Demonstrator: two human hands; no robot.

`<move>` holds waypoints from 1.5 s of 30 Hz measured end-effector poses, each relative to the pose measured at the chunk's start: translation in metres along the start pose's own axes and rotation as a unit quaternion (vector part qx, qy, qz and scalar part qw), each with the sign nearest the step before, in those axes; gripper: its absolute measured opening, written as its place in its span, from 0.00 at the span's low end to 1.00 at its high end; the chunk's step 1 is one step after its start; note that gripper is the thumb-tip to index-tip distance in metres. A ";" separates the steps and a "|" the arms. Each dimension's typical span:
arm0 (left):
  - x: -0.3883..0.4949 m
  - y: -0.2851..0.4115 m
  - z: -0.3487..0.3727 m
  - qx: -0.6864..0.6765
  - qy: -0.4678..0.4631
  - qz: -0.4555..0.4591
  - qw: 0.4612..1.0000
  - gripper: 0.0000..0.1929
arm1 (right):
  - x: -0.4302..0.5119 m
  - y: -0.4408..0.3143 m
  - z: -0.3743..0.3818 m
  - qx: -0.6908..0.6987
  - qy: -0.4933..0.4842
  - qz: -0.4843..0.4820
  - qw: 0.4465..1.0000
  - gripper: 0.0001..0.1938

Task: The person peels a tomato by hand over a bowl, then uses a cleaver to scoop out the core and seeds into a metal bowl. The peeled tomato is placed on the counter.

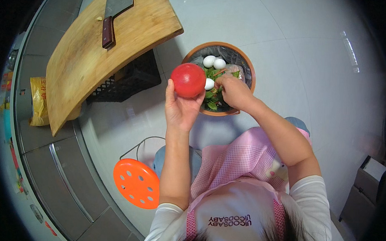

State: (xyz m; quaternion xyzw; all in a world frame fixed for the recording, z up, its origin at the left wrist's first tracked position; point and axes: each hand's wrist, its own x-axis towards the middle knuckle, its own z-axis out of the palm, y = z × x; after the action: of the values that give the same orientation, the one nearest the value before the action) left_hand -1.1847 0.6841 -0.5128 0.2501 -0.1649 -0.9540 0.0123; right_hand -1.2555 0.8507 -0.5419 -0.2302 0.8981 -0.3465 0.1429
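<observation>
My left hand (183,109) holds up a smooth, round red object (188,80), with fingers and thumb around its lower side. Whether it is a ball or some other rounded thing, I cannot tell. Just beyond it stands a round bin (253,78) with an orange-brown rim and a dark plastic liner (228,53). My right hand (234,91) reaches over the bin, fingers curled down; what the fingertips hold is hidden. Beside those fingers is a white egg or eggshell (209,84). Two more white eggs or shells (209,61) lie farther back, among green leaves (212,105).
A thick wooden board (84,49) carries a cleaver (115,12) with a brown handle and a small yellowish scrap (99,18). Under it stands a black plastic crate (130,78). An orange stool (136,184) is by my left leg, near grey cabinets (73,173). A yellow bag (39,100) sits at left.
</observation>
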 end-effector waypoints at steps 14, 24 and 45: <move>0.000 -0.011 0.006 0.053 -0.056 0.082 0.994 0.29 | -0.013 -0.048 -0.024 0.330 0.047 0.079 0.940 0.10; 0.001 -0.023 0.008 0.228 -0.046 0.213 0.949 0.31 | -0.012 -0.056 -0.036 0.484 -0.009 0.195 0.853 0.12; 0.000 -0.032 0.011 0.415 -0.043 0.345 0.841 0.39 | -0.008 -0.048 -0.038 0.523 -0.009 0.246 0.816 0.08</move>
State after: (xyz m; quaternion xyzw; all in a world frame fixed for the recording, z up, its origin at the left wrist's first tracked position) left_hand -1.1879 0.7177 -0.5142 0.1175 -0.6215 -0.7401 0.2284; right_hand -1.2495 0.8444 -0.4810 0.1047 0.6071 -0.7149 0.3308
